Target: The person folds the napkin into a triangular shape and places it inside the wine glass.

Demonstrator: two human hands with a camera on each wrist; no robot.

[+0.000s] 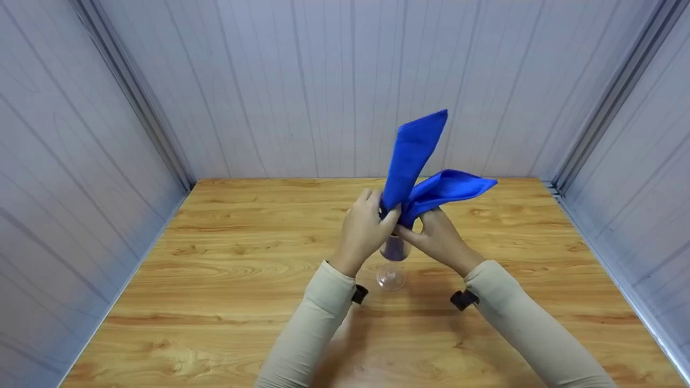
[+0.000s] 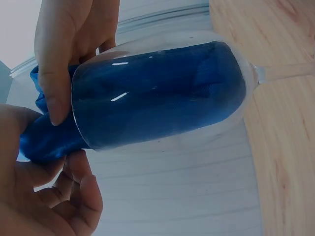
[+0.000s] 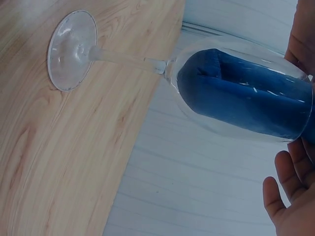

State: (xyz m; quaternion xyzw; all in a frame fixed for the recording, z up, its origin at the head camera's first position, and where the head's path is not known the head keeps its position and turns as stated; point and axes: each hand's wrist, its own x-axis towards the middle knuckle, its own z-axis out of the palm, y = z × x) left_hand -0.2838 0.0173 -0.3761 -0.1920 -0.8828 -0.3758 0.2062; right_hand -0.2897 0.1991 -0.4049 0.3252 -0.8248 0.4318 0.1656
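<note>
A blue cloth napkin point(image 1: 412, 156) stands in a stemmed wine glass point(image 1: 391, 276), its lower part packed inside the bowl. Above the rim the cloth splits into two points, one tall and upright, the other leaning right. My left hand point(image 1: 366, 229) grips the napkin's gathered neck from the left, just over the rim. From the right, my right hand point(image 1: 442, 237) holds the same neck, its thumb pressed on the cloth. In the left wrist view the folded napkin point(image 2: 162, 93) shows through the clear bowl. The glass's round foot point(image 3: 73, 51) rests on the tabletop in the right wrist view.
The glass stands on a wood-grain table point(image 1: 226, 269). Pale panelled walls point(image 1: 259, 97) rise behind the table and along both sides. Each wrist carries a small black camera mount point(image 1: 463, 299) near its sleeve cuff.
</note>
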